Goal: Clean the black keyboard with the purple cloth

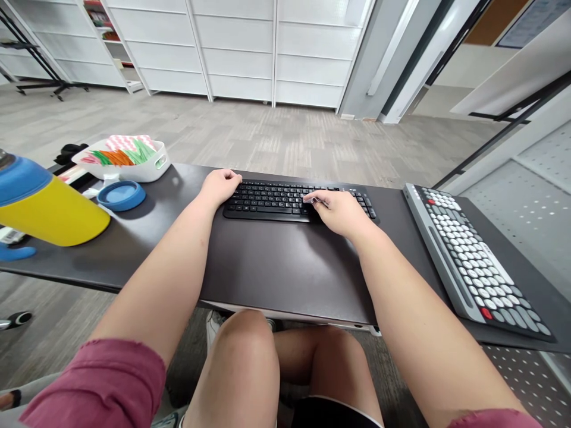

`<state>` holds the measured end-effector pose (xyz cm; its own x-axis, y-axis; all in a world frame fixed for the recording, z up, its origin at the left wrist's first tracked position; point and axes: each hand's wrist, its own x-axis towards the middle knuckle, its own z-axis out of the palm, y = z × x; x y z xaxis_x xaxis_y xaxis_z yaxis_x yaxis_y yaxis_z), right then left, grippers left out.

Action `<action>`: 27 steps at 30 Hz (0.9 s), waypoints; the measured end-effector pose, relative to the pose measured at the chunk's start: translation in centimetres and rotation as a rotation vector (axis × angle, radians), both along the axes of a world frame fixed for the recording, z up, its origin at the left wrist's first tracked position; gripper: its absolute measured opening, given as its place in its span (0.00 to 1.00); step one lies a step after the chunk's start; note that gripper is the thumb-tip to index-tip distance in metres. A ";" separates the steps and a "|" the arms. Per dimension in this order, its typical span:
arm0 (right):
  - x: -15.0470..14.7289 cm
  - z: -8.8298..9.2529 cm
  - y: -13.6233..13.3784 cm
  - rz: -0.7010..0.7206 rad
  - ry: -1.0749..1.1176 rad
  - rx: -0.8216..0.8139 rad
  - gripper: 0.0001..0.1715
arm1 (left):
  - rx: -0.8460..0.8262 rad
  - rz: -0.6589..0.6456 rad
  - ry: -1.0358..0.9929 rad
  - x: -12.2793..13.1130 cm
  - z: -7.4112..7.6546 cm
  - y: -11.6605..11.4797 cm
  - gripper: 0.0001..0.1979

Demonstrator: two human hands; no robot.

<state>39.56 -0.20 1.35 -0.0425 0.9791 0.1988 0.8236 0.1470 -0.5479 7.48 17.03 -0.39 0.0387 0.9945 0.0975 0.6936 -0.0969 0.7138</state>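
A black keyboard (272, 199) lies at the far edge of a dark desk (276, 267). My left hand (219, 185) rests curled on the keyboard's left end, fingers bent over its corner. My right hand (339, 209) sits on the right half of the keys, thumb and fingers pinched around a small thin metal thing (317, 201) that I cannot name. A second keyboard (473, 258), grey with white and dark keys and two red ones, lies angled at the right of the desk, away from both hands.
A yellow bottle with a blue top (44, 205) lies close at the left. Behind it are a blue round lid (121, 195) and a white tray (154, 169) of coloured items. White cabinets stand across the grey floor. My knees show under the desk.
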 end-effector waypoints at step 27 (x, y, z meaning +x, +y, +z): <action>0.3 -0.4 0.6 -0.215 -0.180 -0.017 0.23 | 0.012 -0.003 0.022 0.1 -0.2 0.2 0.11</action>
<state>39.88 0.36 0.94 0.1335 0.9726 0.1905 0.9192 -0.0497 -0.3907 7.53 17.21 -0.59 0.0437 0.9931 0.1089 0.7088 -0.1076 0.6971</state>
